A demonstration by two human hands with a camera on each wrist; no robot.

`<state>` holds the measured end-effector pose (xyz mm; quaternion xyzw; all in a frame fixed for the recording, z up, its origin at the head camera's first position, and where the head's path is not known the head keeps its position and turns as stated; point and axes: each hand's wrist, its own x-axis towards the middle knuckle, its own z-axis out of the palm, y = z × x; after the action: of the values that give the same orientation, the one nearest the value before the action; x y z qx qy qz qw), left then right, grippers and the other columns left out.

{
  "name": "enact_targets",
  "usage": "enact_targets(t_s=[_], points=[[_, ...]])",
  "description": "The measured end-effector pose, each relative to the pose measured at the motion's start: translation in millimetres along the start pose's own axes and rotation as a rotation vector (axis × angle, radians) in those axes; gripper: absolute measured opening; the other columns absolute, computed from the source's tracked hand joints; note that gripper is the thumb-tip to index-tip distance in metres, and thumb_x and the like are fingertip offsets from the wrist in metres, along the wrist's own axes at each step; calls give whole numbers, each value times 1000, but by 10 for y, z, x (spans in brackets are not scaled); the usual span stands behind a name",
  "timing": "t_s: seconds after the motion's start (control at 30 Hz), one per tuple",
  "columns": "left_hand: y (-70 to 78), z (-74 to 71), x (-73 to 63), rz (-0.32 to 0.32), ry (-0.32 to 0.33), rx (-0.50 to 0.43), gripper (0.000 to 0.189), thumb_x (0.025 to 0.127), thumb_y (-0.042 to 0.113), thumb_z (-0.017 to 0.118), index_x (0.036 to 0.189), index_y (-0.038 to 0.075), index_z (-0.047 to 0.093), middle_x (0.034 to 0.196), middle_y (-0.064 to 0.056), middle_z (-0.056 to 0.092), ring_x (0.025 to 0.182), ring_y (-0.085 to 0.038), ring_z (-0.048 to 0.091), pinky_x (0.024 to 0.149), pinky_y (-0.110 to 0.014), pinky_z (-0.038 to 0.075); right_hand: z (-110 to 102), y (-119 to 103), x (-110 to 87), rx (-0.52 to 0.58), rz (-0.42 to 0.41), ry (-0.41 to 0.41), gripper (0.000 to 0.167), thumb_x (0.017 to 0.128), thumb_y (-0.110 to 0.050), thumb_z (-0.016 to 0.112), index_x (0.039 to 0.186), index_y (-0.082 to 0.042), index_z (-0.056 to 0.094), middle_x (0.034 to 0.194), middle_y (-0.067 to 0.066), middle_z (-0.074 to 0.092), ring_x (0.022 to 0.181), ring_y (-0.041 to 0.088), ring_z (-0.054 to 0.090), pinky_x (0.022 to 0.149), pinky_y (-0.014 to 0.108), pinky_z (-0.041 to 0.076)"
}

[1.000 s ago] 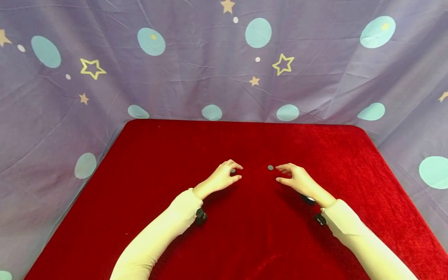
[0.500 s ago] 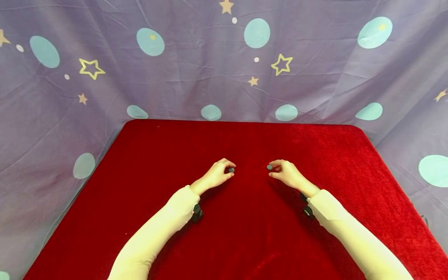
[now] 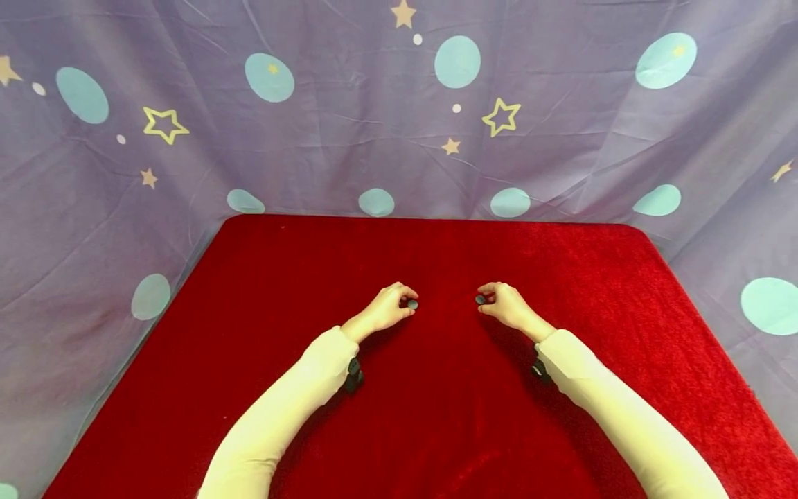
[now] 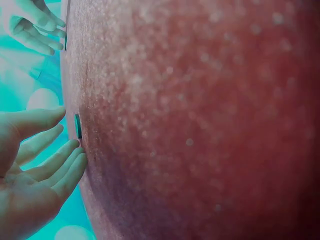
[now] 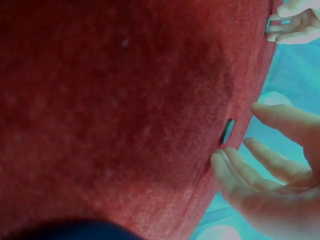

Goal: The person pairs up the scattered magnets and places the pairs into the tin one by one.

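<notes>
Two small dark, flat round discs lie on the red cloth. My left hand (image 3: 388,306) is at the left disc (image 3: 413,304), which sits between its thumb and fingers. A gap shows around that same disc (image 4: 78,126) in the left wrist view, the fingers fairly straight. Across from it, my right hand (image 3: 508,305) spreads its thumb and fingers about the right disc (image 3: 480,300). From the right wrist, this disc (image 5: 228,131) appears on the cloth, apart from the thumb; whether a fingertip touches it I cannot tell.
A red plush cloth (image 3: 449,402) covers the table. Behind and on both sides hangs a purple curtain (image 3: 324,138) with stars and pale blue ovals. Dark wrist devices (image 3: 353,376) sit under the light sleeves (image 3: 293,398).
My right hand has moved left until its fingers came around the right disc. The left hand has drawn back slightly to the left, about its disc. Both discs stay in place.
</notes>
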<state>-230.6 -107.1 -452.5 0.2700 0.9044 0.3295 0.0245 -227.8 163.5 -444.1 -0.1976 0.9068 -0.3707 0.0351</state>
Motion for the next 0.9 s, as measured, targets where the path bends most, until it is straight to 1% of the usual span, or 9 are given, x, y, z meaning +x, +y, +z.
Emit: enact_targets(t_s=[0.07, 0.23, 0.27, 0.33, 0.47, 0.6, 0.63, 0.7, 0.9], points=[[-365, 183, 112, 76, 26, -1, 27, 77, 18, 67, 101, 6, 63, 95, -5, 56, 86, -16, 56, 75, -23, 44, 182, 521, 184, 3, -43, 14, 38, 71, -7, 69, 105, 8, 59, 91, 18, 63, 80, 26, 61, 66, 33, 49], [-1188, 635, 410, 113, 25, 47, 35, 72, 29, 73, 100, 11, 63, 93, -2, 55, 81, -13, 56, 68, -20, 44, 754, 2148, 749, -28, -111, 66, 45, 66, -37, 76, 102, -13, 63, 87, -2, 63, 73, 9, 59, 59, 24, 46], [-1330, 719, 467, 96, 17, 72, 37, 71, 31, 74, 101, 14, 63, 94, 0, 54, 82, -12, 56, 69, -21, 44, 801, 2230, 787, -47, -87, 65, 46, 66, -37, 76, 103, -14, 63, 88, -1, 63, 74, 10, 59, 60, 26, 47], [-1719, 942, 603, 109, 25, 91, 41, 68, 48, 71, 101, 25, 62, 93, 7, 51, 80, -6, 53, 69, -20, 43, 726, 1978, 702, -72, -62, 66, 44, 67, -33, 75, 103, -11, 63, 87, 0, 61, 74, 10, 59, 62, 26, 47], [-2149, 1180, 763, 95, 14, 133, 43, 64, 60, 66, 99, 36, 58, 91, 15, 45, 79, 2, 49, 70, -19, 42, 756, 1956, 729, -136, -5, 77, 38, 64, -23, 76, 99, -13, 64, 86, -2, 56, 74, 11, 57, 65, 29, 47], [-2419, 1328, 879, 91, 17, 151, 44, 61, 64, 65, 98, 40, 58, 92, 16, 45, 80, 1, 49, 71, -22, 42, 937, 2412, 920, -161, -12, 112, 36, 60, -26, 78, 93, -22, 65, 84, -9, 53, 71, 7, 54, 64, 29, 44], [-2468, 1354, 900, 89, 15, 151, 45, 61, 66, 64, 98, 41, 58, 92, 16, 45, 81, 1, 49, 71, -22, 42, 949, 2435, 934, -164, -10, 118, 36, 59, -25, 78, 93, -21, 65, 83, -9, 53, 70, 7, 54, 64, 29, 44], [-2336, 1273, 856, 93, 14, 144, 43, 62, 66, 62, 97, 40, 59, 91, 15, 46, 81, 0, 49, 71, -22, 42, 987, 2521, 976, -172, -12, 134, 34, 59, -25, 78, 91, -22, 66, 82, -9, 53, 69, 7, 53, 63, 29, 44], [-1572, 852, 604, 91, 21, 133, 31, 69, 39, 73, 92, 20, 66, 87, 4, 51, 77, -9, 53, 67, -22, 42, 1145, 2929, 1158, -202, 23, 133, 32, 58, -30, 79, 87, -28, 65, 81, -10, 55, 72, 9, 55, 66, 32, 44]])
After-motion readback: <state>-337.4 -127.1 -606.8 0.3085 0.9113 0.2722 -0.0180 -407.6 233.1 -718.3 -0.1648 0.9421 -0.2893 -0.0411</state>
